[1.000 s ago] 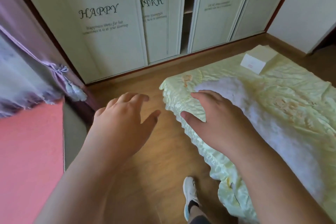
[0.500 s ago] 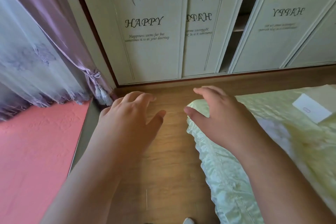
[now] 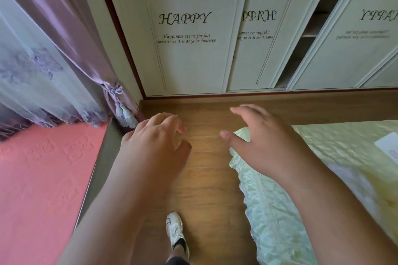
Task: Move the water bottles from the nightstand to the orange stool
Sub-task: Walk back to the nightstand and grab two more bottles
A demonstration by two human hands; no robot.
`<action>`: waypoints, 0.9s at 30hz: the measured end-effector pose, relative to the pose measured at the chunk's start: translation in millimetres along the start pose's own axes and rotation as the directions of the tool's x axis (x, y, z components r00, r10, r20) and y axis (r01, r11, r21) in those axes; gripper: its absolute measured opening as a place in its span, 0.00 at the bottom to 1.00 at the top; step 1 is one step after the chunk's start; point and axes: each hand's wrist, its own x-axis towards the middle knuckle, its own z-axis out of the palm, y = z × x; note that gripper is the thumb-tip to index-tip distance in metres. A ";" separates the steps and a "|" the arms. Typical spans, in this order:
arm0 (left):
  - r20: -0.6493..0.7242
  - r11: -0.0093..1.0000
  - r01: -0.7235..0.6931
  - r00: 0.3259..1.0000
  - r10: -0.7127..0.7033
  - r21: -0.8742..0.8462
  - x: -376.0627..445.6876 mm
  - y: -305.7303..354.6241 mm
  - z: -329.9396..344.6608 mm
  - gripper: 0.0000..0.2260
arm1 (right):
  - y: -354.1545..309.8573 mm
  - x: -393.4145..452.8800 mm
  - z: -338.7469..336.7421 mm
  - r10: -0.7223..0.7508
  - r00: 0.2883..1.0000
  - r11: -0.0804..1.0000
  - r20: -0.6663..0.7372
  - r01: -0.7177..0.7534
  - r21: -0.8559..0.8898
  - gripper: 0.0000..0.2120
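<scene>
Hovering over the wooden floor [image 3: 206,178]: left hand [image 3: 155,144], right hand [image 3: 265,142], each grip loose, empty.

one head view, looking forward and steeply down.
the camera sat above both arms and faced the wardrobe [image 3: 189,34] across a strip of wood floor [image 3: 206,178]. the hands were close under the lens; a shoe [image 3: 174,227] showed at the bottom edge, the bed [image 3: 323,157] at right, curtains [image 3: 43,49] at left.
</scene>
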 end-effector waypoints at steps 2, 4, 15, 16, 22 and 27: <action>0.005 1.000 -0.016 1.000 0.016 -0.010 34.4 -14.9 -5.7 0.10 | -11.4 28.4 0.5 0.022 1.000 1.000 -0.013 -0.022 -0.017 0.28; -0.004 1.000 -0.021 1.000 0.021 -0.014 69.0 -29.5 -16.2 0.10 | -24.1 58.9 0.1 0.031 0.999 0.999 -0.035 -0.031 -0.020 0.28; -0.045 1.000 -0.027 0.999 0.027 -0.005 186.9 -99.1 -54.9 0.18 | -81.1 177.6 20.0 0.052 0.997 0.999 -0.065 -0.052 -0.011 0.30; -0.047 1.000 -0.025 0.999 0.025 0.000 193.7 -103.9 -56.1 0.19 | -83.2 186.2 21.2 0.051 0.996 0.999 -0.071 -0.052 -0.013 0.30; -0.043 1.000 0.018 0.999 -0.017 0.026 240.5 -122.8 -58.2 0.21 | -89.4 245.7 28.3 0.019 0.998 0.999 -0.062 -0.021 -0.026 0.29; -0.026 0.997 0.056 0.998 -0.055 0.047 282.3 -123.2 -60.5 0.21 | -84.0 306.7 31.3 -0.022 0.999 1.000 -0.046 0.022 0.005 0.30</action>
